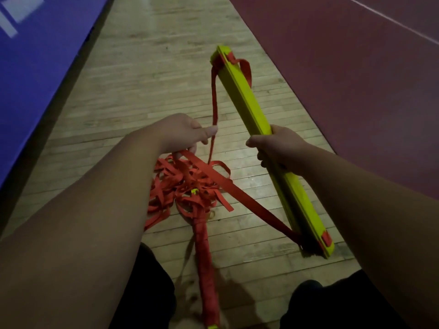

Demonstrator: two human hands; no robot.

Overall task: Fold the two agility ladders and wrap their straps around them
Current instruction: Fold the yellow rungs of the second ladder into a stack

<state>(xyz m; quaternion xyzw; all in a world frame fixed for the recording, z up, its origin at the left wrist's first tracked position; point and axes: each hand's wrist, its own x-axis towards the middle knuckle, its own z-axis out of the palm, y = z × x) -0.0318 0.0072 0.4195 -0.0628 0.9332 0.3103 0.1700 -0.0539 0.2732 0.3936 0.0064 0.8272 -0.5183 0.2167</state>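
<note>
My right hand (278, 146) is curled tight round the middle of the stack of yellow rungs (240, 84), which slants with its near end seemingly on the wooden floor (142, 67) and its far end lifted; my left hand (183, 131), to the left of the stack, pinches the thin red strap (215, 96) that runs down from the stack's far end, and its lower fingers hold the wide red strap (237, 188) that comes from the stack's near end; the rest of the webbing lies in a tangle (180, 184) on the floor left of the stack, and below that tangle lies a red-wrapped bundle (205, 262), which I take to be the other ladder already bound. To do this wrap well, I judge I should squeeze the rungs flush so none slides out; draw slack from the tangle a little at a time so no knot pulls tight; lay each turn flat and snug beside the last; and work from one end of the stack toward the other, turning the stack with my right wrist rather than flinging the strap around it.
</note>
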